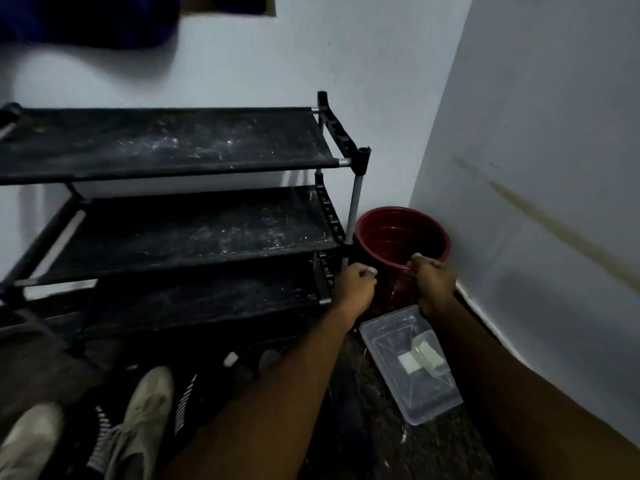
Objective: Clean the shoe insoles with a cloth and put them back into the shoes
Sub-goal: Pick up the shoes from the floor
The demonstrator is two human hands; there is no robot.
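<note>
- Two pale beige fabric shoes [147, 407] are seen nearest, on the dark floor at the lower left. They lie side by side with the toes pointed toward the rack, and the left one is cut by the frame edge.
- Flat black pieces with white stripes [185, 400] are laid between and just beside the shoes. In this dim light it cannot be told if they are insoles.
- A clear rectangular plastic tray [419, 393] is placed on the floor to the right, partly under the right forearm. A pale green block-shaped bar [427, 353] is lying in it.
- The left hand [355, 282] is held in front of the lower right corner of the rack, with the fingers curled into a fist. Whether something is enclosed in it cannot be told.
- The right hand [434, 280] is held at the near rim of a round dark red plastic bucket [391, 233], with the fingers curled. The two hands are kept apart by a small gap. Whether the rim or anything else is gripped cannot be told.
- The bucket is stood in the corner, between the rack's leg and the white painted wall [381, 64].
- A black three-shelf rack with grey metal tubes [166, 143] is set against the wall. Its fabric shelves are covered with white dusty specks.
- A dark blue fabric [86, 19] is seen at the top left, blurred.
</note>
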